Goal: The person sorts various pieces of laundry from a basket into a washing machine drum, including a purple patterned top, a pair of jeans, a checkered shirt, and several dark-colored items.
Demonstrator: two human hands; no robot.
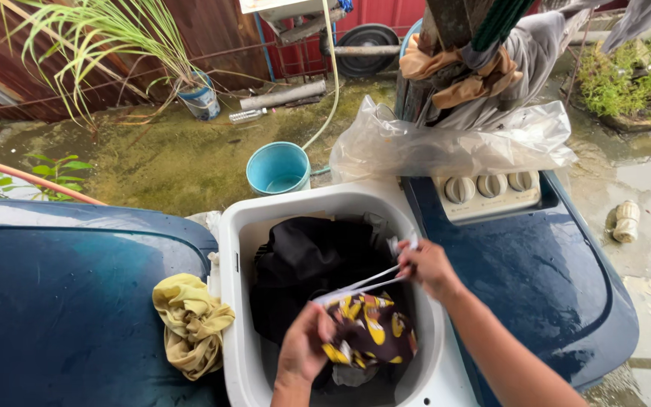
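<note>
Strain on the white strap [362, 285] looks the likeliest trouble: pulled taut over the washing tub [236, 226], it could snap or slip free and drop the patterned cloth [371, 332] back among the dark clothes [303, 264] (wet, by the look of them). Left hand [303, 348], at the tub's near edge, is closed on the cloth with its wrist bent down; right hand [429, 265], over the tub's right side, pinches the strap's end.

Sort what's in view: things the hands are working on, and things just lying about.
In hand: patterned garment, white strap, dark laundry, washer tub, left hand, right hand.

Lying about: yellow cloth, blue bucket, plastic sheet, potted plant, tyre.
</note>
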